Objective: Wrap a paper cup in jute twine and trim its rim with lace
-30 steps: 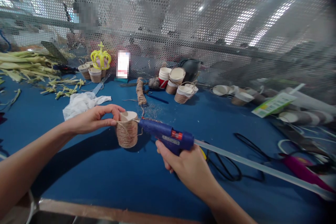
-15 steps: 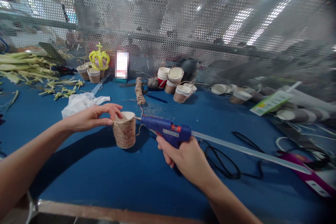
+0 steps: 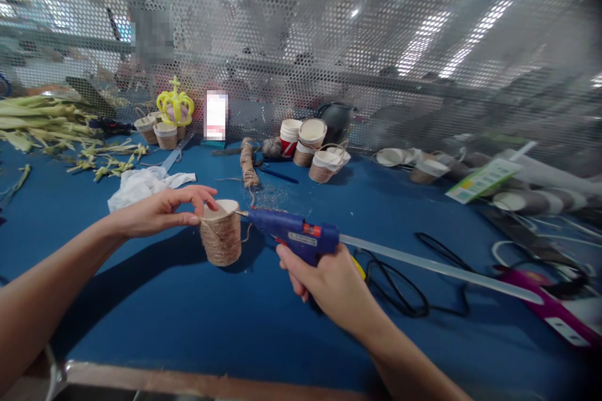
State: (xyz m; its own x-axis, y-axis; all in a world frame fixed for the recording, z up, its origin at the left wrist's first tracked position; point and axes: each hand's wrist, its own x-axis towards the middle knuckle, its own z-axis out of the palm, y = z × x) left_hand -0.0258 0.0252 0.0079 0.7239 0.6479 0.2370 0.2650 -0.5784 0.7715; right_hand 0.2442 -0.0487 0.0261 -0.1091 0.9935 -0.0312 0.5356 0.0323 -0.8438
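Note:
My left hand pinches the left rim of a paper cup wrapped in brown twine, with the thumb outside and fingers over the opening. The cup stands upright, slightly tilted, just above or on the blue table; I cannot tell which. In my right hand is a blue glue gun, its nozzle at the cup's upper right rim. A long translucent glue stick sticks out of the gun's back. A loose strand of twine hangs at the cup's right side and runs towards a twine bundle behind it.
Wrapped cups stand at the back beside stacked white-and-red paper cups. A crumpled white cloth, a yellow crown and pale husks lie left. Right are a black cable and a purple object. A perforated metal screen rises behind.
The whole view has shifted slightly. The glue gun's nozzle stays at the cup's rim and both hands keep nearly the same pose.

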